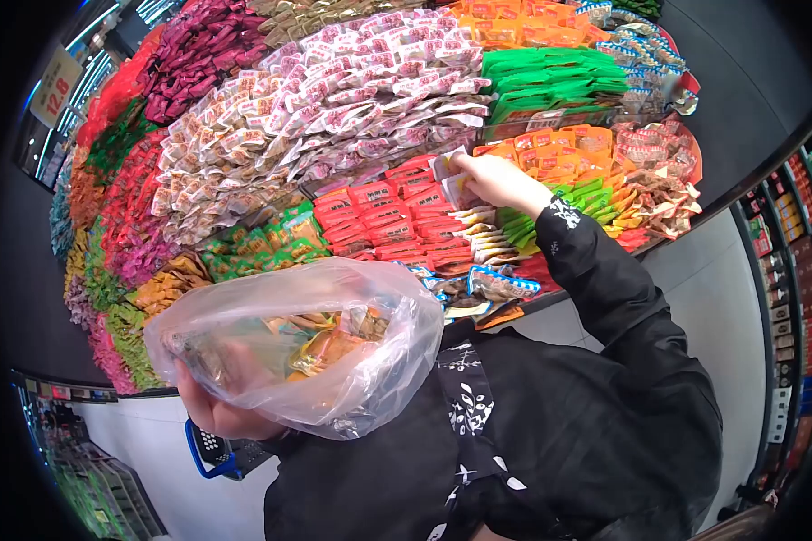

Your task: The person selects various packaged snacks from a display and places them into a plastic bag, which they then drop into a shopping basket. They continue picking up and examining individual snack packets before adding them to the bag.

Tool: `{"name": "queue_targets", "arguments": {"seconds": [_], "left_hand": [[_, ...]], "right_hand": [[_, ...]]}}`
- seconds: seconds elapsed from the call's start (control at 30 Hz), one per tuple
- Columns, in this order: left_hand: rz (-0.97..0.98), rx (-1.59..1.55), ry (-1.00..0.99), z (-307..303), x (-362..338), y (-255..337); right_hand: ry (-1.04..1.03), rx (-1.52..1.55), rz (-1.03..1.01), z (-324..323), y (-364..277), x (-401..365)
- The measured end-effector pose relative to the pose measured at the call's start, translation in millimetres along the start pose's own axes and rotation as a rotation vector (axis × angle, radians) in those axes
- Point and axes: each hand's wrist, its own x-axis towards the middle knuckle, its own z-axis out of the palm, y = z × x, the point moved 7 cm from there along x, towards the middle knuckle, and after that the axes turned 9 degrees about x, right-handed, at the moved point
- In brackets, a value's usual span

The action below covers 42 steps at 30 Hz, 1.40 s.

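Note:
My left hand (pixel 215 408) is closed on the rim of a clear plastic bag (pixel 370 397), holding its mouth wide. Several snack packets (pixel 327 350), mostly yellow and brown, lie inside the bag. Stretched out over the display, my right hand (pixel 501 183) pinches a small pale snack packet (pixel 451 180) between thumb and fingers. That packet is at the right edge of the rows of red snack packets (pixel 379 216). Just below it runs a column of yellow-and-white packets (pixel 489 242).
Around the display lie white-and-pink packets (pixel 379 81), green packets (pixel 550 81) and orange packets (pixel 559 153). A price sign (pixel 56 87) hangs at upper left. A blue-handled basket (pixel 209 455) is below left. Stocked shelves (pixel 789 298) line the right.

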Motion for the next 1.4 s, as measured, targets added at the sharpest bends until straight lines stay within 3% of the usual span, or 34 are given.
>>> {"name": "queue_targets", "arguments": {"seconds": [0.3, 0.43, 0.63, 0.73, 0.8, 0.87, 0.9, 0.97, 1.07, 1.13, 1.23, 1.4], "left_hand": [[0.032, 0.112, 0.015, -4, -2, 2], [-0.075, -0.09, -0.019, 2, -1, 1], [0.04, -0.144, 0.103, 6, -1, 14], [0.028, -0.177, 0.052, 6, 0, 9], [-0.414, -0.644, 0.02, 10, 1, -16], [-0.445, -0.679, 0.034, 14, -1, -15], [-0.253, -0.482, 0.066, 17, -2, 0], [-0.049, -0.238, 0.093, 17, -3, 14], [-0.098, -0.221, 0.085, 14, 1, 6], [-0.252, -0.381, 0.074, 10, 3, -7], [0.012, -0.035, 0.011, 15, 0, 6], [0.06, 0.026, 0.038, 15, 2, 9]], "right_hand": [[-0.082, 0.036, -0.044, 2, 11, 1], [-0.03, 0.049, -0.08, -9, -1, 6], [0.024, 0.076, -0.079, -6, 16, 13], [-0.007, 0.101, -0.104, -11, 13, 13], [-0.04, 0.12, -0.133, -19, 6, 12], [-0.152, 0.1, -0.093, -7, 8, 14], [-0.208, 0.09, -0.073, 0, 9, 15], [-0.157, 0.051, -0.116, 4, 7, 12], [-0.099, 0.01, -0.137, 3, 8, 13], [-0.103, 0.053, -0.122, -2, 6, 13], [-0.101, 0.1, -0.102, 3, 11, 11], [-0.157, 0.083, -0.041, 6, 6, 10]]}}
